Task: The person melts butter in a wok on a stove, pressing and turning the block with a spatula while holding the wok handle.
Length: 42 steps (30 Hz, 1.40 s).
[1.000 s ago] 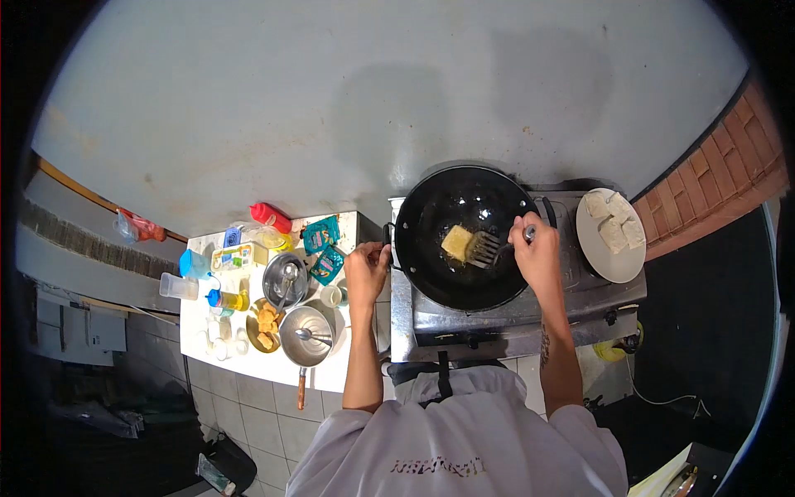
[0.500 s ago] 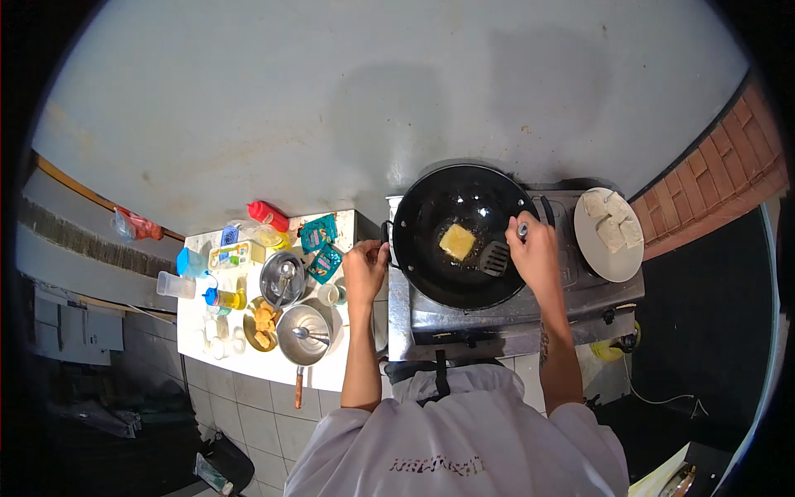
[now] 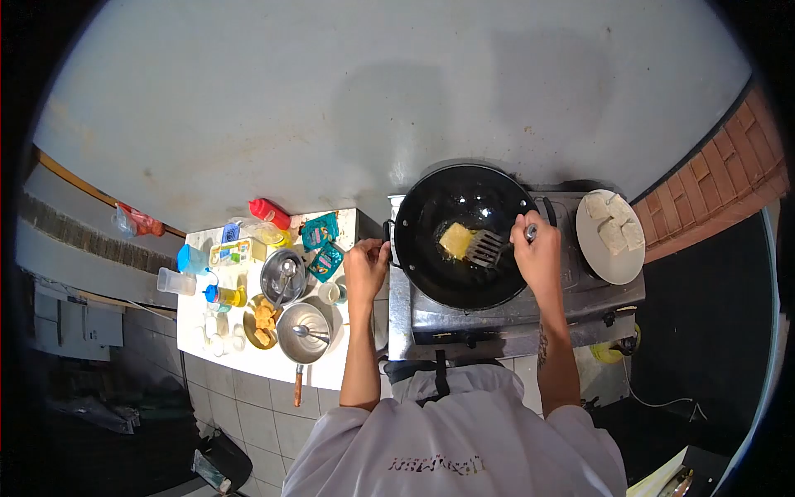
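Note:
A black wok [image 3: 431,195] sits on the stove, with a shiny layer of oil in its bottom. In it lies a golden, square fried piece [image 3: 455,240]. My left hand [image 3: 366,269] is closed on the wok's left handle. My right hand [image 3: 537,253] is wrapped round the handle of a slotted spatula [image 3: 487,248], whose head touches the right edge of the fried piece. To the right, a white plate [image 3: 611,267] holds several pale white blocks [image 3: 614,224].
The steel stove [image 3: 538,320] stands against a grey wall. On the white table [image 3: 196,319] at left are a metal bowl [image 3: 271,273], a saucepan [image 3: 304,352], a yellow bowl [image 3: 262,323] of fried pieces, green sachets [image 3: 320,232], a red bottle [image 3: 269,213] and an oil bottle [image 3: 225,296].
The spatula head has moved left and tilted, from beside the fried piece to against its right edge. My right hand has turned slightly. My left hand stays at the wok handle.

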{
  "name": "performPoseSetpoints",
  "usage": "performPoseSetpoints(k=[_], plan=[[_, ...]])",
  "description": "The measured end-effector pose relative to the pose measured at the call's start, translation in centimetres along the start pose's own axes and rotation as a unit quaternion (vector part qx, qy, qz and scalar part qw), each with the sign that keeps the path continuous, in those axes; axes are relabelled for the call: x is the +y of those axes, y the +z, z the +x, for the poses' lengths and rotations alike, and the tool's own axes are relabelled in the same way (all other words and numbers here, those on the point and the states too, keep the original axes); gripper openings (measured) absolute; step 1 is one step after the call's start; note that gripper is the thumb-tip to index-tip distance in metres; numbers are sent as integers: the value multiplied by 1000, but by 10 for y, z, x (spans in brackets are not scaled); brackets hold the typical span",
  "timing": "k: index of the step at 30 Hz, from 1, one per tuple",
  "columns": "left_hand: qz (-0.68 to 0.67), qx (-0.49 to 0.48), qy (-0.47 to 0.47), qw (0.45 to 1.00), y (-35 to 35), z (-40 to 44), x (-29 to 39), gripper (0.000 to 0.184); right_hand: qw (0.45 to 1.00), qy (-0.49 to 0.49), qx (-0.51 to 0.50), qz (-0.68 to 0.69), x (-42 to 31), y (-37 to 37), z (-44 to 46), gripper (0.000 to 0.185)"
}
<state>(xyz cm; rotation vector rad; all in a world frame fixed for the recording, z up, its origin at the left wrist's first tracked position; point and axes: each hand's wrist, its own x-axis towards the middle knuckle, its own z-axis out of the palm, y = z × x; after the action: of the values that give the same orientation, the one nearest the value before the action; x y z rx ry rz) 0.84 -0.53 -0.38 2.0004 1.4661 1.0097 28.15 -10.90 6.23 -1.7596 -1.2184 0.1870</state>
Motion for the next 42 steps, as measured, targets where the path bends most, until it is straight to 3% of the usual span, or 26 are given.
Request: performPoseSetpoints(k=[2,4,7,42], plan=[[-3,-2,9,1000,-1,1,1,21,1000,7,-11,-8,-4,-4,2,23],[3,-31,-44,999,-4,2,8,28,1000,1,-13,-6,1,1,-1,24],[-2,0,-2,1000,-1,0,5,21,1000,1,-6,4,6,2,-1,24],[-5,-10,-31,999,1,-1,0,24,1000,11,-6,-9,3,-4,2,28]])
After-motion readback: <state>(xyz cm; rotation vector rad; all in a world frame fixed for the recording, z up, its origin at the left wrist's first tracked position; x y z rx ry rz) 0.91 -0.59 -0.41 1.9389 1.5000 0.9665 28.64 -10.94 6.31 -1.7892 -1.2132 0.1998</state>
